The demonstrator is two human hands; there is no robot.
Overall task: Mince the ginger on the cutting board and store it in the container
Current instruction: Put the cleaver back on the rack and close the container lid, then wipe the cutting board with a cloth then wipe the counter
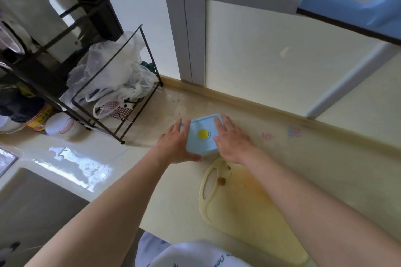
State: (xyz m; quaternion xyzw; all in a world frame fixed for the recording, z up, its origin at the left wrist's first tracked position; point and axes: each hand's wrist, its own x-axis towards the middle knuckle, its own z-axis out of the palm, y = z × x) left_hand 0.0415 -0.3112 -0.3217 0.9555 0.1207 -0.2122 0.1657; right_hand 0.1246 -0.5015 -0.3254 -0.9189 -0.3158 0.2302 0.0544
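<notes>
Glossy pale-blue plastic container (202,136) with a round yellow button sits between the hands: left hand (175,145) flat against its side, right hand (232,138) flat on top, fingers straight. A smooth cream board (249,219) lies beside it.

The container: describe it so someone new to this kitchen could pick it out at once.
On the cream counter, just past the handle end of the yellow cutting board, sits the container, touched by the left hand and right hand. Its light blue lid with a round yellow spot sets it apart from the white tub by the rack.
</notes>
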